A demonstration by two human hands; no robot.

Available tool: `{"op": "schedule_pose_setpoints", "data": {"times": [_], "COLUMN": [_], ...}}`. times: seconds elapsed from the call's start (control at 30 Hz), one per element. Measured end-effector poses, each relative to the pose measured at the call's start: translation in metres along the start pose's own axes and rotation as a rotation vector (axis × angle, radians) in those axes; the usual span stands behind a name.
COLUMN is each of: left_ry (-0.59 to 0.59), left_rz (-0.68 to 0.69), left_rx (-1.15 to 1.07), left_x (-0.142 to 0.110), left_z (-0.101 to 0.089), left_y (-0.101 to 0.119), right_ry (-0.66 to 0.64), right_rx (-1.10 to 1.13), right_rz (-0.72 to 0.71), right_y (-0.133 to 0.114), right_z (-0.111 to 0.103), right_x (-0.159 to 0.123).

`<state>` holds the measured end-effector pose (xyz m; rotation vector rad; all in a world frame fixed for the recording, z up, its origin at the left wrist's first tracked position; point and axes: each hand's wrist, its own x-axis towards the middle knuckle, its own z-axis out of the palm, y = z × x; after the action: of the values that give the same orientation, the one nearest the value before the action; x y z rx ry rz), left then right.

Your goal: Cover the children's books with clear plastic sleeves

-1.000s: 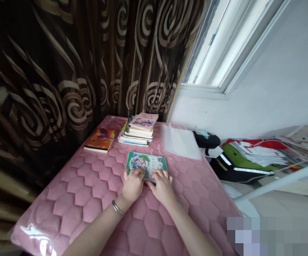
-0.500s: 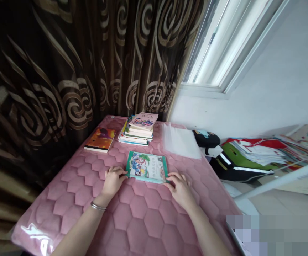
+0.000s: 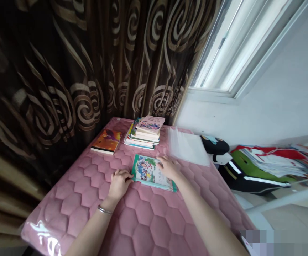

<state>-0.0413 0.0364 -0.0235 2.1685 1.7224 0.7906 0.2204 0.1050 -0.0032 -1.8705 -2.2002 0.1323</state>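
Note:
A thin green picture book (image 3: 148, 173) lies flat on the pink quilted table top (image 3: 148, 224). My left hand (image 3: 120, 182), with a bracelet on its wrist, rests at the book's near-left corner, fingers curled against the edge. My right hand (image 3: 168, 167) lies flat on the book's far-right part, fingers stretched out. Behind the book stands a stack of books (image 3: 144, 132) with a pink cover on top. An orange book (image 3: 107, 140) lies alone to the left of the stack.
A pile of clear plastic sleeves (image 3: 188, 147) lies at the table's back right. A dark swirl-patterned curtain (image 3: 71, 71) hangs behind and left. To the right, off the table, are a black and green bag (image 3: 239, 170) and piled papers (image 3: 273, 161).
My right hand moved from the book's near-right corner onto its far-right cover. My left hand stayed at the near-left corner. The view shifted slightly.

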Motion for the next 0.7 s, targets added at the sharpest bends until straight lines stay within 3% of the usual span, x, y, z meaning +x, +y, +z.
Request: {"op": "schedule_pose_setpoints", "data": {"times": [0.13,0.3,0.5,0.7], "left_ry": [0.006,0.046,0.12,-0.033], "left_rz": [0.0,-0.022,-0.126,0.01], "left_rx": [-0.011,-0.013,0.047,-0.154], "left_x": [-0.001,0.0,-0.002,0.003], "left_z": [0.001,0.001,0.001,0.022], "left_y": [0.0,-0.003,0.008,0.037], "right_ry": [-0.034,-0.019,-0.048,-0.112], "right_rx": [-0.047,-0.092,-0.114,-0.021], "right_rz": [0.006,0.105,0.271,0.456], "right_y": [-0.003,0.004,0.009,-0.011], "right_z": [0.001,0.002,0.003,0.003], "right_x": [0.016,0.007,-0.028,-0.071]}}
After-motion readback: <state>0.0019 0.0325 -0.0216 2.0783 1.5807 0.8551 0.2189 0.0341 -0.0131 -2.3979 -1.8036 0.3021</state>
